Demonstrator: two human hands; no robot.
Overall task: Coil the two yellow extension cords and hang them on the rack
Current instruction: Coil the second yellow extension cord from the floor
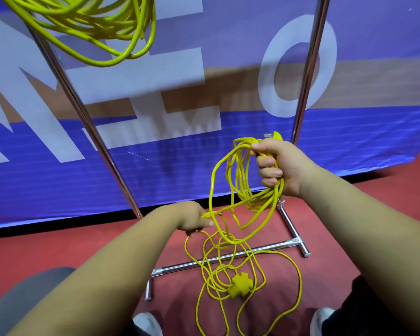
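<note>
Yellow cord (268,200), thin, part-coiled; loops hang lengthwise downward from right grip (280,163), clenched round them; left grip (194,219) pinches one strand.

- On the blue banner (228,170) we read a large white "O" (269,69);
- left of it, on the same banner, we read a white "E" (121,76);
- at the far left stands a white letter (34,112), perhaps an "M"; only part shows, so we cannot tell.
</note>
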